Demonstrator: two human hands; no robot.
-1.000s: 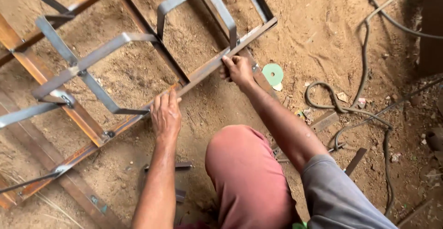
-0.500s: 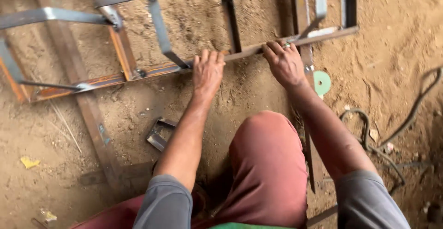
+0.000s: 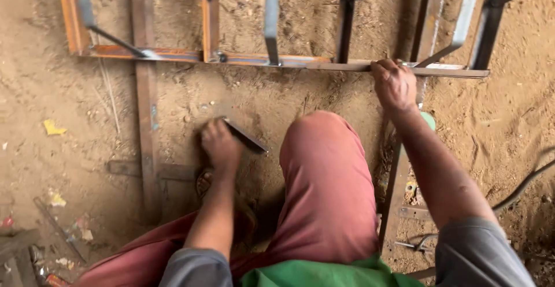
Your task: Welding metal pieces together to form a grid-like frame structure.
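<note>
Left hand (image 3: 219, 143) clenched on a dark metal bar (image 3: 245, 136) on the dirt floor (image 3: 300, 99), right hand (image 3: 395, 84) grasping the metal frame (image 3: 324, 64).

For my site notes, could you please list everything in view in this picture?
metal frame: one, rusty orange and grey, flat on the ground at top
dark metal piece: one, at the left hand
green disc: one, partly hidden behind the right forearm
cable: one, dark, right edge
yellow scrap: one, on sandy ground at left
left hand: on the dark piece; grip unclear
right hand: on the frame's near bar
</note>
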